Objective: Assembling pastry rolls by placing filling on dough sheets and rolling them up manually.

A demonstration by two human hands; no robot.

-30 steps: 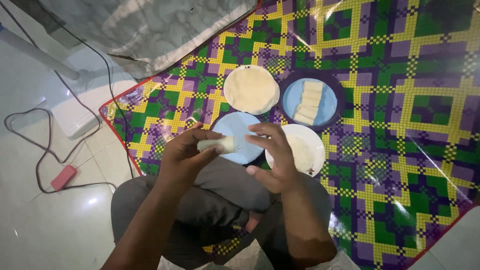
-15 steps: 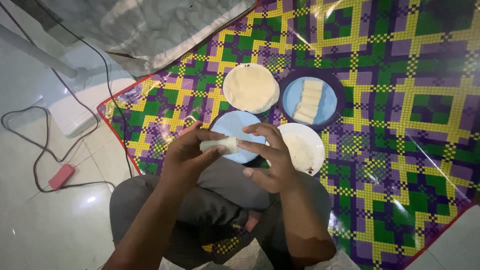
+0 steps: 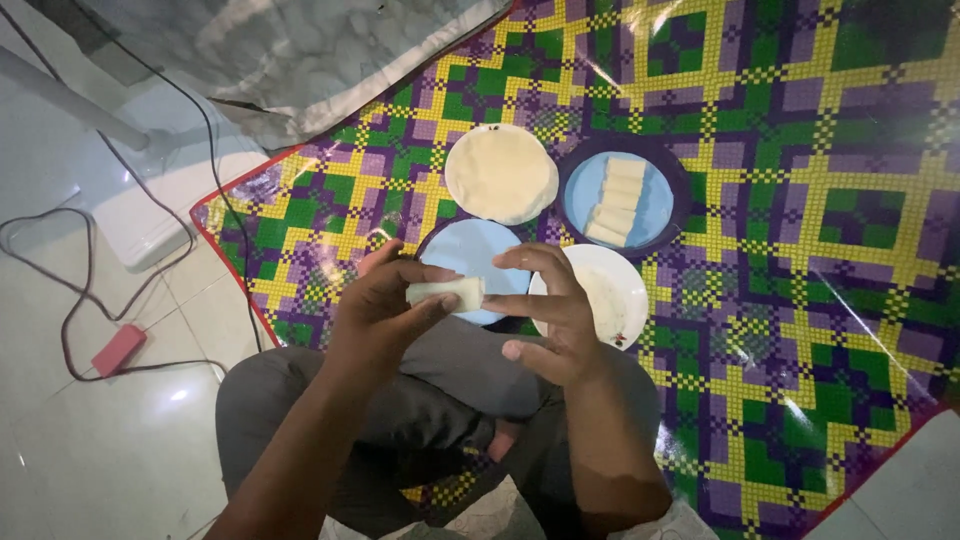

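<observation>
**Pale dough roll held at both ends**

Pale dough roll [image 3: 445,293] sits pinched in the left hand [image 3: 375,310] fingers; the right hand [image 3: 550,320] fingers close on its other end. Judged step: sealing the roll. The next move calls for a steady transfer toward the blue plate of finished rolls [image 3: 622,196], beyond the empty blue plate [image 3: 478,255] on the woven mat [image 3: 800,250].

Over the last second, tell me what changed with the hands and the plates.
Very little changed. The left hand keeps its grip on the pale roll, and the right hand stays at the roll's end, its fingers only slightly shifted. Nothing was picked up or let go. The empty blue plate, the plate of finished rolls, the stack of round wrappers and the white plate lie as before on the mat.
</observation>
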